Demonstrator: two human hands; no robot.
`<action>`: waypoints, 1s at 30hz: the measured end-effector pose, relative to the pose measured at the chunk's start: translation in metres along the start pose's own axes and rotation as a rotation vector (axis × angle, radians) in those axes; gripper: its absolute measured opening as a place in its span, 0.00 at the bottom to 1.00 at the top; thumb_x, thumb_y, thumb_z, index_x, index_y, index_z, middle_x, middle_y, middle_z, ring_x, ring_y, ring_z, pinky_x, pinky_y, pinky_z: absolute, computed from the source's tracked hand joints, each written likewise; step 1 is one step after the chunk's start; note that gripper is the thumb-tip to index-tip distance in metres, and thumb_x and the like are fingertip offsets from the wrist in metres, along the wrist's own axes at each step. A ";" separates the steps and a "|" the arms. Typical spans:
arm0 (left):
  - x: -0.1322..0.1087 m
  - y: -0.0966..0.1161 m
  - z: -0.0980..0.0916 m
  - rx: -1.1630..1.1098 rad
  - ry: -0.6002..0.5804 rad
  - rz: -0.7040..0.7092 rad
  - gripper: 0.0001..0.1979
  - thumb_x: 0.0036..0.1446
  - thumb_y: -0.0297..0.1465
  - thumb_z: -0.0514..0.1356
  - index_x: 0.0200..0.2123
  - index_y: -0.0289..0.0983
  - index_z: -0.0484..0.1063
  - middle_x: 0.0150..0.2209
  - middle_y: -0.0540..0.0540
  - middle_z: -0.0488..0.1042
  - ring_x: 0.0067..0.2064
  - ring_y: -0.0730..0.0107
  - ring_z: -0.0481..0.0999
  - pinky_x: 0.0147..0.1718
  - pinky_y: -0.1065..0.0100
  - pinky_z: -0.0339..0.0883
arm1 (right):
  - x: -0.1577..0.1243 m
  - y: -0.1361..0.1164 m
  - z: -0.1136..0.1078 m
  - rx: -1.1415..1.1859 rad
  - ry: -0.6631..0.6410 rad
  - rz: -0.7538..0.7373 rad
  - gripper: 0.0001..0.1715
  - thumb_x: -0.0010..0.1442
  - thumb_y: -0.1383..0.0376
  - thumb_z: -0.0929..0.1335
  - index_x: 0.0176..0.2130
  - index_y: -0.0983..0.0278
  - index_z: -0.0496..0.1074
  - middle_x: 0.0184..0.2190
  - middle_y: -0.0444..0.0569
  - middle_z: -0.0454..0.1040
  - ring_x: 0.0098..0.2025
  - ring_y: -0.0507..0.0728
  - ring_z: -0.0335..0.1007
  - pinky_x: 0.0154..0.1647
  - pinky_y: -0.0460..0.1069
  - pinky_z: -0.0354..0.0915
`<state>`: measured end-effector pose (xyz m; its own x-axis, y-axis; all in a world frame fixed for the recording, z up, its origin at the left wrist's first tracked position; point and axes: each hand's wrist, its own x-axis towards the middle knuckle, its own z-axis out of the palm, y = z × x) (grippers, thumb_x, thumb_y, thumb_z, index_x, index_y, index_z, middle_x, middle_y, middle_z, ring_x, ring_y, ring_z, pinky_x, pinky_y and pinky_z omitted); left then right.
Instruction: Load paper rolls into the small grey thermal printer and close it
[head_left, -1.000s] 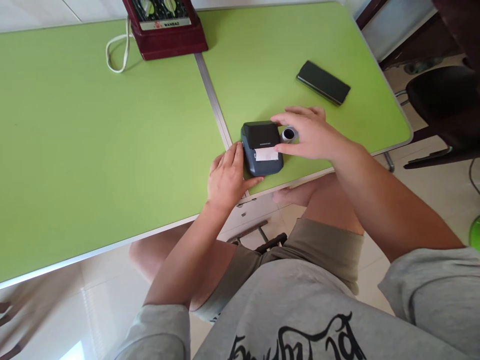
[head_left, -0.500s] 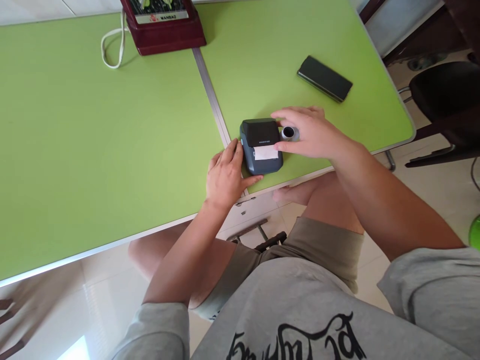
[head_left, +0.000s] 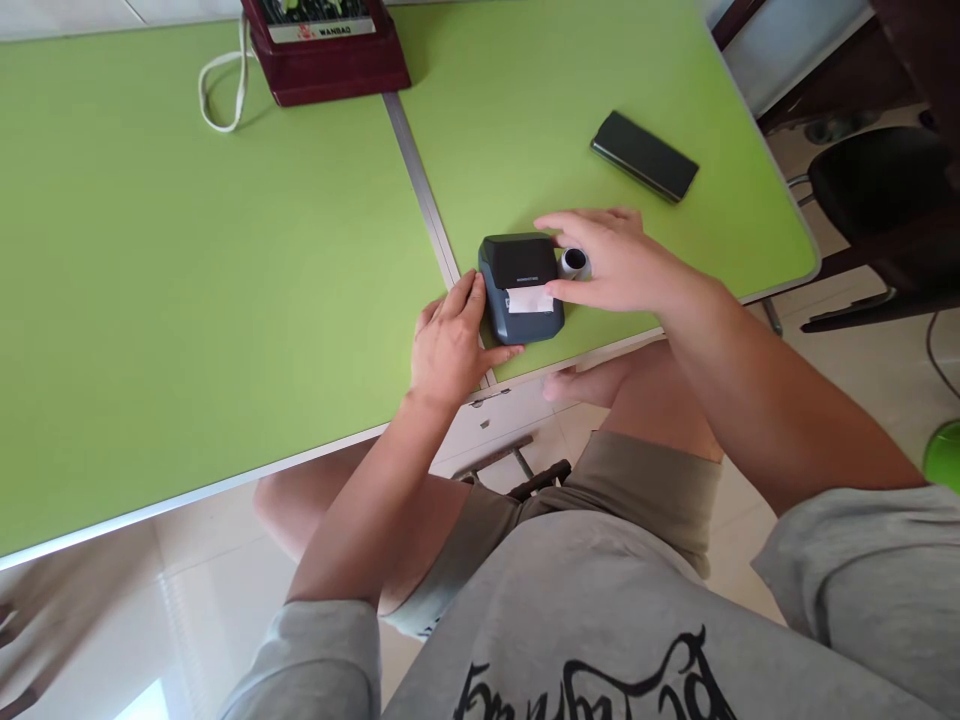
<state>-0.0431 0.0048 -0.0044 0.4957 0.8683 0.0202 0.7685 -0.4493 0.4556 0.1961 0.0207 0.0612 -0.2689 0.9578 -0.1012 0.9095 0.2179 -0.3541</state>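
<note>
A small dark label printer (head_left: 521, 322) lies on the green table, its black lid (head_left: 517, 262) closed. A short white paper strip (head_left: 529, 300) sticks out from its front slot. My left hand (head_left: 448, 345) grips the printer's left side, fingers along the edge and thumb by the near corner. My right hand (head_left: 611, 262) curves along the right side with fingers and thumb apart. Its thumb tip touches the right end of the paper strip, and its forefinger reaches the far right corner. A small white roll with a dark core (head_left: 574, 262) stands beside the printer, partly under my right hand.
A black phone-like slab (head_left: 645, 156) lies farther back on the right. At the back stands a dark red appliance (head_left: 330, 75) with a white cord (head_left: 240, 75). A metal seam (head_left: 420, 175) crosses the green table (head_left: 225, 270). A dark chair (head_left: 885, 185) stands off the right end.
The view has shifted slightly. Both hands, the printer and the paper strip keep nearly the same positions.
</note>
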 end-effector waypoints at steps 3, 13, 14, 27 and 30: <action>0.002 0.001 -0.002 -0.008 -0.010 -0.021 0.51 0.53 0.44 0.76 0.74 0.35 0.58 0.75 0.35 0.59 0.73 0.45 0.65 0.70 0.53 0.61 | 0.000 -0.002 0.000 0.021 0.007 0.003 0.46 0.56 0.56 0.73 0.70 0.59 0.63 0.63 0.59 0.74 0.66 0.76 0.68 0.68 0.74 0.52; -0.004 0.002 0.002 0.044 0.019 0.002 0.50 0.57 0.47 0.72 0.74 0.34 0.55 0.72 0.33 0.64 0.72 0.45 0.67 0.71 0.52 0.60 | 0.006 0.001 -0.003 -0.011 0.059 0.078 0.34 0.56 0.53 0.74 0.60 0.56 0.74 0.57 0.55 0.78 0.62 0.74 0.70 0.65 0.72 0.57; -0.004 0.001 0.002 0.044 0.027 0.007 0.50 0.57 0.47 0.71 0.74 0.35 0.55 0.72 0.33 0.64 0.72 0.46 0.67 0.71 0.52 0.60 | 0.007 0.001 -0.005 -0.043 0.067 0.067 0.32 0.56 0.52 0.74 0.59 0.55 0.75 0.56 0.54 0.79 0.61 0.74 0.70 0.63 0.71 0.58; -0.003 0.003 -0.001 0.060 0.001 -0.008 0.49 0.60 0.47 0.70 0.74 0.30 0.55 0.71 0.32 0.65 0.71 0.45 0.67 0.71 0.54 0.59 | 0.019 -0.017 -0.042 -0.071 -0.018 0.074 0.24 0.60 0.54 0.72 0.56 0.52 0.78 0.34 0.45 0.82 0.36 0.63 0.76 0.40 0.58 0.67; -0.004 0.002 -0.001 0.060 0.005 0.001 0.49 0.58 0.48 0.71 0.74 0.32 0.56 0.70 0.32 0.67 0.70 0.45 0.69 0.70 0.52 0.60 | 0.018 -0.025 -0.038 -0.073 0.134 0.121 0.25 0.67 0.50 0.66 0.59 0.53 0.75 0.38 0.47 0.84 0.40 0.66 0.78 0.44 0.61 0.69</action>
<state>-0.0436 0.0009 -0.0024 0.4948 0.8686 0.0254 0.7906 -0.4621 0.4017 0.1803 0.0401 0.1040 -0.1163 0.9931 -0.0126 0.9544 0.1082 -0.2783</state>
